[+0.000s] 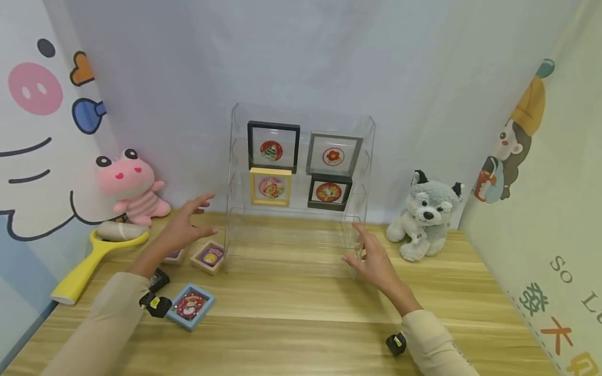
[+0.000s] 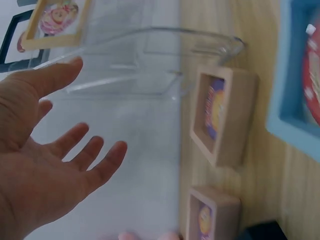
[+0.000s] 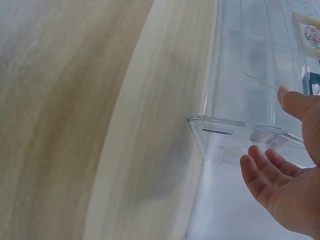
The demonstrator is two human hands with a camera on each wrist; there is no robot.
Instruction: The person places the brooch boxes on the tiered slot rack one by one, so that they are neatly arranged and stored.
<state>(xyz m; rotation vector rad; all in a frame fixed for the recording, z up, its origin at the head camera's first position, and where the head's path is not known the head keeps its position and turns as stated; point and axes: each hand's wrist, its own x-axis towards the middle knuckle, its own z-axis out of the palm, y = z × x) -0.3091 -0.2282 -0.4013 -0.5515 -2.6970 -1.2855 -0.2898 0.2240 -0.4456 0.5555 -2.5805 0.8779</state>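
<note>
A clear tiered display stand (image 1: pixel 282 240) stands against the back wall. On its upper tiers are a black frame (image 1: pixel 297 149) with a tree picture, a grey frame (image 1: pixel 309 156) with a red flower, a yellow frame (image 1: pixel 270 202) and a smaller black frame (image 1: pixel 329 178). My left hand (image 1: pixel 188 224), fingers spread and holding nothing, is off the stand's left side. At the right side panel, my right hand (image 1: pixel 376 261) has thumb and fingers apart around the panel's edge. In the right wrist view, the right hand (image 3: pixel 287 190) holds nothing, its fingertips close by the panel.
Left on the table lie a blue frame (image 1: pixel 207 303), a wooden frame (image 1: pixel 197 263), another wooden frame (image 1: pixel 177 257) and a black item (image 1: pixel 160 280). Farther left are a yellow-handled lint roller (image 1: pixel 84 269) and a pink frog plush (image 1: pixel 127 183). A grey dog plush (image 1: pixel 425 214) sits right.
</note>
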